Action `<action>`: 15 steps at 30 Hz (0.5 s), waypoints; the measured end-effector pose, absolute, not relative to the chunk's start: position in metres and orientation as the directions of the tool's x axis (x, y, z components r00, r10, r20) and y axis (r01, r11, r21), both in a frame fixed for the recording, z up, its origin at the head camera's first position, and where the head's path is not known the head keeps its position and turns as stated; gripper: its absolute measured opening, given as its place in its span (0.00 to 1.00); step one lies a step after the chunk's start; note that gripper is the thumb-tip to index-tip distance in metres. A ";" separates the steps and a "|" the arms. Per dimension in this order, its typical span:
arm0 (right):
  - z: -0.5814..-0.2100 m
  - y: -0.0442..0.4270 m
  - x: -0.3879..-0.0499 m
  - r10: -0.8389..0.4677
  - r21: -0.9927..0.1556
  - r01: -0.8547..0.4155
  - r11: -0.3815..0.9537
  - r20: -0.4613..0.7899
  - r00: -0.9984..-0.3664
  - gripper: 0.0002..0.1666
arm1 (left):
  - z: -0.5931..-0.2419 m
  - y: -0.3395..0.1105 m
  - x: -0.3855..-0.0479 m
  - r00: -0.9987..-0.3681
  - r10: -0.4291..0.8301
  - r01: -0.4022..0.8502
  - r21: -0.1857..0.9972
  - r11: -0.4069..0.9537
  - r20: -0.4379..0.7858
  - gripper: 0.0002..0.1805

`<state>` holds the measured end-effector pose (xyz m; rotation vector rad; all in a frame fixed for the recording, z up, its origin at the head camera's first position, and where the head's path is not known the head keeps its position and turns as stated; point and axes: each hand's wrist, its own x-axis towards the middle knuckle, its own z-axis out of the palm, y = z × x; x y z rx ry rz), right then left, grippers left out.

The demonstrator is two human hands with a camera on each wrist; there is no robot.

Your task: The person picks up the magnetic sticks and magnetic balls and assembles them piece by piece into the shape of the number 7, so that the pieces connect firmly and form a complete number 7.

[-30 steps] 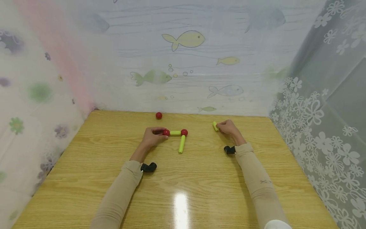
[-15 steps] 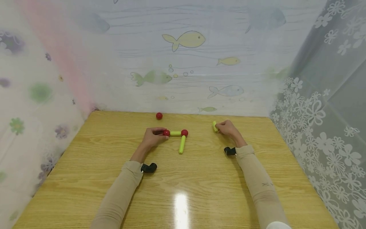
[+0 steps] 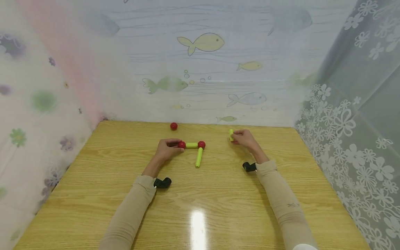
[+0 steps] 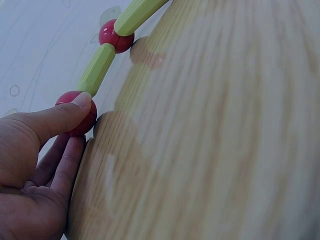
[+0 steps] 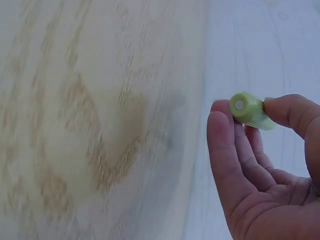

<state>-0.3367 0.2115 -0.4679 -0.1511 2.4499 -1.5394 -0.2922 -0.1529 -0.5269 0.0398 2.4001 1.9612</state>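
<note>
Between thumb and fingers, my left hand pinches a red ball at the left end of a joined piece. From that ball a short yellow-green rod runs right to a second red ball. A longer yellow-green rod reaches from the second ball toward me along the table. Farther right, my right hand holds a loose yellow-green rod by thumb and fingertips. In the right wrist view a round silvery disc shows in the end of this rod.
A single red ball lies near the back edge of the wooden table. Behind the table hangs a fish-patterned sheet. A flowered curtain borders the right side.
My right hand has shifted slightly left and turned the loose rod more upright. The left hand and the joined piece have stayed in place.
</note>
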 end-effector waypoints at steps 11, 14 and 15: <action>-0.470 0.202 -0.330 -0.265 -0.947 -0.025 0.320 -0.065 -0.962 0.30 | -0.526 -0.152 -0.292 -0.999 0.038 -0.023 0.980 0.199 -0.032 0.26; -0.469 0.199 -0.327 -0.274 -0.954 -0.016 0.299 -0.070 -0.959 0.30 | -0.526 -0.152 -0.292 -0.999 0.038 -0.026 0.980 0.198 -0.034 0.25; -0.469 0.198 -0.326 -0.282 -0.957 -0.012 0.289 -0.073 -0.957 0.31 | -0.526 -0.152 -0.293 -0.999 0.039 -0.025 0.980 0.195 -0.033 0.25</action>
